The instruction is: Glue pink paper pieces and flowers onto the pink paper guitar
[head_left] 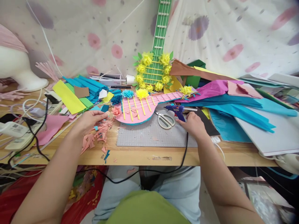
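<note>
My left hand (92,120) is at the left end of a pink paper guitar (135,113), above a heap of pink paper scraps (101,132). Its fingers are pressed together; anything between them is too small to name. A pink paper flower (116,111) sits on the guitar's edge beside those fingertips. My right hand (193,125) is closed at the handle of a blue glue gun (177,109), whose white glue stick points right. Scissors (165,120) lie just left of the glue gun, on a grey cutting mat (140,137). Blue and yellow flowers decorate the guitar's body.
A green paper guitar (153,73) with yellow flowers stands behind. Coloured paper sheets (233,102) pile up on the right, with blue crepe paper (87,88) on the left. A power strip (30,135) sits far left. The black cord (149,170) hangs over the table edge.
</note>
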`<state>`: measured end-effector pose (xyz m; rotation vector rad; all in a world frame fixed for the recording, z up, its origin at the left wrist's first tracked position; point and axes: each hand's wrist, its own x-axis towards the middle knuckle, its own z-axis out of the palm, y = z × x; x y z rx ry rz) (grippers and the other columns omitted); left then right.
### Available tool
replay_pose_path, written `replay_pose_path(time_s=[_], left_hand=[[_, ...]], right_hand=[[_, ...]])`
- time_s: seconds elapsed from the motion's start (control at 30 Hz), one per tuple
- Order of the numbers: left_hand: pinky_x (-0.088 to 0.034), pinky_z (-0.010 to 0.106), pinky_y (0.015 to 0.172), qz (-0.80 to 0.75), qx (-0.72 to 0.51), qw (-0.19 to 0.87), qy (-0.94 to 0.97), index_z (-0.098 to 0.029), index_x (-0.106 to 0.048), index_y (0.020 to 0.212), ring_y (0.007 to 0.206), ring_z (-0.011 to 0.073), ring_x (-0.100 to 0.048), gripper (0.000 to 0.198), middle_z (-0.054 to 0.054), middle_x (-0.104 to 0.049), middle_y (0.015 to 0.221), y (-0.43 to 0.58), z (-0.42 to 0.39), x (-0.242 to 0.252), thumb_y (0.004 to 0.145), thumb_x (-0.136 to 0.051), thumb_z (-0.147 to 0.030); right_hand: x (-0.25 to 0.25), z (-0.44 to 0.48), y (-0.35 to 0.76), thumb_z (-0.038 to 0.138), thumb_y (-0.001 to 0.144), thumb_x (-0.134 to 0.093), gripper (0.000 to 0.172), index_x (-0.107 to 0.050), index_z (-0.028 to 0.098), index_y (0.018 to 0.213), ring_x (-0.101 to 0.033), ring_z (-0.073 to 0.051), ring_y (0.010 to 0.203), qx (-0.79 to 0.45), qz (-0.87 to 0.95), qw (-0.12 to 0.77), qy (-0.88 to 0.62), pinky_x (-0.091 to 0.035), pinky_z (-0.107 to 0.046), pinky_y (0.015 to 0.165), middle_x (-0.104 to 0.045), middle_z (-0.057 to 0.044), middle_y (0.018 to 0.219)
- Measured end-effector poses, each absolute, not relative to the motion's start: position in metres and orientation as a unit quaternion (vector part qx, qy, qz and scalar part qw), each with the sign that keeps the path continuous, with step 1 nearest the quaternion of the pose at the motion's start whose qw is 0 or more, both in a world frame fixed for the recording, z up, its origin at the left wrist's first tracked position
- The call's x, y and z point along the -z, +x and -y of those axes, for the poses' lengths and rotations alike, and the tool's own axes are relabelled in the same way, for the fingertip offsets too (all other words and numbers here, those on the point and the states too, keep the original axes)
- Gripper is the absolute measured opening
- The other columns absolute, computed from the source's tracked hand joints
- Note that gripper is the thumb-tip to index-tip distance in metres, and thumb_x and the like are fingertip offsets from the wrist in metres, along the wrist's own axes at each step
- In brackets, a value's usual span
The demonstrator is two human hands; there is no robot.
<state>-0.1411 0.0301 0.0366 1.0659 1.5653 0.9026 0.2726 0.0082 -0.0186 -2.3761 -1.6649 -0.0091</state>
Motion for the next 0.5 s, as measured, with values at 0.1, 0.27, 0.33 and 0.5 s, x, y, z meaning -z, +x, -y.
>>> replay_pose_path(time_s=[0.1,0.27,0.33,0.5], left_hand=[[-0.043,0.017,0.047,-0.646,-0.357,0.514,0.438,-0.013,-0.066,0.068,0.046,0.0041,-0.049,0.023,0.001,-0.069,0.064,-0.145,-0.032,-0.03,0.062,-0.081,-0.028],[-0.052,0.02,0.053,-0.606,-0.339,0.555,0.458,-0.013,-0.069,0.076,0.053,0.0104,-0.062,0.04,0.007,-0.072,0.07,-0.152,-0.036,-0.016,0.052,-0.085,-0.039],[-0.055,0.021,0.057,-0.596,-0.332,0.567,0.462,-0.013,-0.069,0.078,0.059,0.0131,-0.066,0.044,0.01,-0.073,0.078,-0.155,-0.035,-0.014,0.049,-0.086,-0.041],[-0.056,0.02,0.06,-0.597,-0.316,0.585,0.448,-0.013,-0.07,0.076,0.07,0.0151,-0.069,0.041,0.012,-0.074,0.086,-0.159,-0.029,-0.016,0.047,-0.087,-0.037]], right_hand=[[-0.003,0.002,0.248,0.056,0.077,-0.059,0.036,-0.053,0.02,0.079,-0.061,-0.027,0.078,-0.072,0.591,0.019,-0.803,-0.038,-0.034,0.064,-0.063,-0.011,0.079],[-0.021,-0.007,0.172,0.046,0.081,-0.058,0.03,-0.046,0.022,0.068,-0.054,-0.018,0.064,-0.11,0.71,0.13,-0.683,-0.027,-0.029,0.056,-0.06,-0.004,0.066],[-0.022,-0.018,0.14,0.042,0.082,-0.057,0.025,-0.047,0.022,0.071,-0.053,-0.017,0.065,-0.122,0.74,0.2,-0.63,-0.027,-0.028,0.056,-0.06,-0.003,0.07],[-0.014,-0.049,0.076,0.031,0.083,-0.056,0.013,-0.054,0.019,0.089,-0.053,-0.02,0.088,-0.111,0.814,0.298,-0.486,-0.037,-0.03,0.072,-0.06,-0.007,0.093]])
